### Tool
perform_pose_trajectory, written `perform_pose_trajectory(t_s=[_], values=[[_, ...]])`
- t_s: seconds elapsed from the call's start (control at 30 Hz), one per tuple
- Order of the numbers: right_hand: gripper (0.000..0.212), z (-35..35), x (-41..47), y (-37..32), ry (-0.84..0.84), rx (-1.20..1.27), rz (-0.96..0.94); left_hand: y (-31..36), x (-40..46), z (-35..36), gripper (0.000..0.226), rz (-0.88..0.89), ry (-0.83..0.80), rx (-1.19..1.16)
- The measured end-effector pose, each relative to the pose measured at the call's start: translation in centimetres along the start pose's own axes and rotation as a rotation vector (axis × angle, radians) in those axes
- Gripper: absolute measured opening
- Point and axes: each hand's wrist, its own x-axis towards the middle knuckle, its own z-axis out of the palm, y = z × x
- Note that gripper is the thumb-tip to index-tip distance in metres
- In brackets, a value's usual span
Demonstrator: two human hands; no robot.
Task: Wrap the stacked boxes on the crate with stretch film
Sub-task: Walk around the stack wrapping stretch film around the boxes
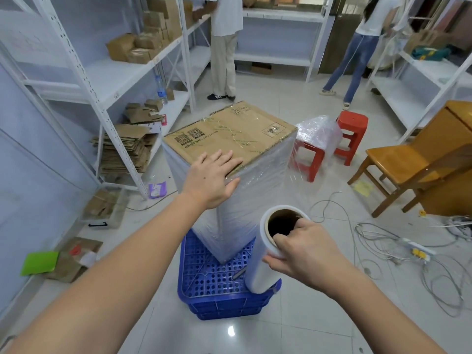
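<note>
Nearest you, your right hand (pixel 304 254) grips the stretch film roll (pixel 268 254) at its top end: the thumb curls round the outside of the film, the other fingers (pixel 283 240) hook over the rim into the cardboard core. The roll stands near upright, its bottom end just over the near right corner of the blue crate (pixel 219 284); whether it touches the crate you can't tell. Risk one: with fingers inside the core and the thumb clamping outside, the roll probably won't spin freely, so the film may stretch thin and snap, or the roll could twist out of a one-ended hold. Risk two: the film sheet (pixel 293 180) runs from beyond your fingers up to the stack's right face, so a hard pull likely drags the stack sideways on the crate. Farther out, your left hand (pixel 212 175) lies flat, fingers straight and spread, palm on the near top corner of the stacked boxes (pixel 229 139), thumb down over the edge against the wrapped side; it presses, holds nothing. Ease that pressure and the tall stack could tip or slide. The stack sits on the crate, sides already filmed, top cardboard mostly bare. Beyond and right of the fingers, loose cables (pixel 383 241) on the floor and a red stool (pixel 350 134) look like trip hazards if you walk round.
</note>
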Motion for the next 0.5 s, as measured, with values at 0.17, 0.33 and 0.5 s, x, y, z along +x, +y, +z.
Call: perform_pose_trajectory(t_s=[0.17, 0.33, 0.5], values=[[0.047, -0.6, 0.2, -1.0, -0.045, 0.007, -0.151, 0.5, -0.7, 0.0, 0.061, -0.016, 0.004, 0.008], [0.048, -1.2, 0.4, -1.7, -0.063, 0.037, -0.235, 0.5, -1.0, 0.0, 0.061, -0.025, 0.023, -0.008], [0.041, -1.0, -0.6, -3.8, -0.11, 0.061, -0.129, 0.7, -1.1, -0.1, 0.061, -0.034, 0.019, -0.009]])
